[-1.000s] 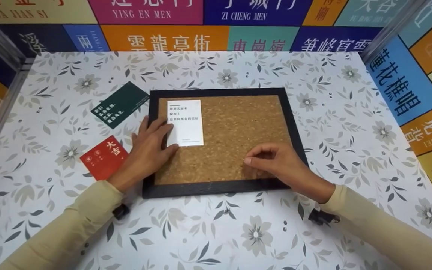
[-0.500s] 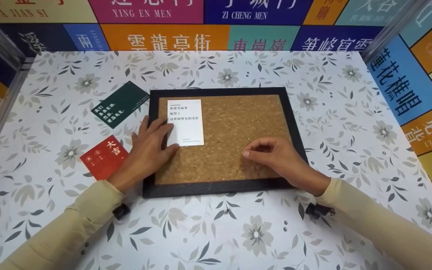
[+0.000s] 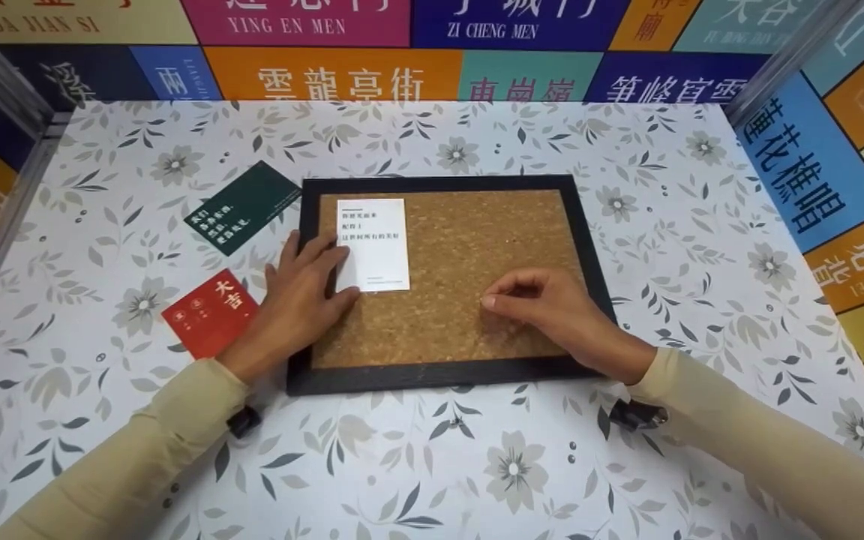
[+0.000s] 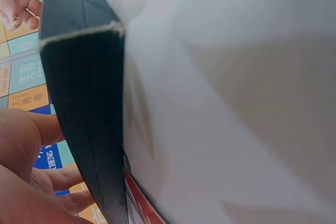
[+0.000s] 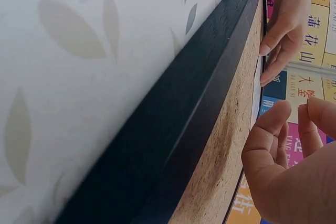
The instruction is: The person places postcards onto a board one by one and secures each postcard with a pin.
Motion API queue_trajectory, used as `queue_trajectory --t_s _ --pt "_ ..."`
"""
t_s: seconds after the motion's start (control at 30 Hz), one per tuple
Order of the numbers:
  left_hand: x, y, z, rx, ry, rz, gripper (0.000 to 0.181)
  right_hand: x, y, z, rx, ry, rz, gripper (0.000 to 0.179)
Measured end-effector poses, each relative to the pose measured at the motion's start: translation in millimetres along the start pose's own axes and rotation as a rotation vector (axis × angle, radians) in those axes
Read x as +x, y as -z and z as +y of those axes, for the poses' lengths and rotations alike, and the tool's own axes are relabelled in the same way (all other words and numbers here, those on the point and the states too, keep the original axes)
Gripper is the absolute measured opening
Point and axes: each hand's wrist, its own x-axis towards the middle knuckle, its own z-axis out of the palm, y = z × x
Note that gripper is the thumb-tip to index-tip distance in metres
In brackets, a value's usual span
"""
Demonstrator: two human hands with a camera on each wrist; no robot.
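A white card [image 3: 383, 262] with printed text lies upright on the left of a cork board [image 3: 462, 315] with a black frame [image 3: 432, 375]. My left hand [image 3: 301, 292] rests on the board's left side, its fingers and thumb touching the card's left edge. Over the right half of the cork, my right hand [image 3: 552, 311] holds thumb and forefinger together, pinching a tiny pin-like thing that is barely visible. In the right wrist view, my right hand [image 5: 294, 161] is above the board, with my left hand [image 5: 289, 30] beyond. The left wrist view shows my left hand [image 4: 31, 171] beside the frame's edge.
A dark green card [image 3: 241, 210] and a red card [image 3: 207, 311] lie on the flower-patterned table [image 3: 402, 465], left of the board; my left forearm passes over the red one's corner. Panels with coloured lettering [image 3: 334, 75] stand behind the table and at its sides.
My right hand has moved slightly up and left over the cork, fingertips still together. My left hand and the white card have stayed in place.
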Motion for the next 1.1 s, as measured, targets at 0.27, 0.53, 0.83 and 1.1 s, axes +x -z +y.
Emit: queue_trajectory --t_s 0.27,0.53,0.83,1.1 --pt "-0.1 0.3 -0.8 0.0 0.005 -0.01 0.062 6.3 -1.8 -0.7 -0.021 -0.001 0.02 0.015" --pt "0.2 0.4 -1.5 -0.001 0.014 -0.012 0.063 16.0 -1.9 0.0 -0.042 0.007 0.03 0.014" --pt "-0.2 -0.2 -3.0 0.002 -0.015 0.004 0.061 22.0 -1.3 -2.8 0.007 -0.009 0.012 0.015" --pt "-0.7 0.4 -1.3 -0.011 -0.009 -0.006 0.063 28.5 -0.9 -4.1 0.003 -0.017 0.01 0.014"
